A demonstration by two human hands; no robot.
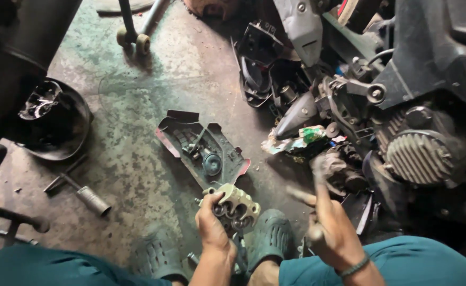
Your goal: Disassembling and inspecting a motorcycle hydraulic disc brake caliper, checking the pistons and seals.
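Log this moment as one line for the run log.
left hand: grips brake caliper | right hand: raised, blurred, contents unclear | plastic cover panel: on floor ahead | motorcycle engine: at right

right hand (325,212) motion-blurred, its held tool unclear

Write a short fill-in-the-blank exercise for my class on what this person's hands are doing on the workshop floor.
1. The left hand holds a pale metal caliper body with round ______ in it.
2. The right hand is raised toward the motorcycle's ribbed ______ cover.
3. Beyond the held part, a dark plastic panel lies on the ______ floor.
4. The person's feet wear dark green ______.

Missing words: holes; engine; concrete; clogs
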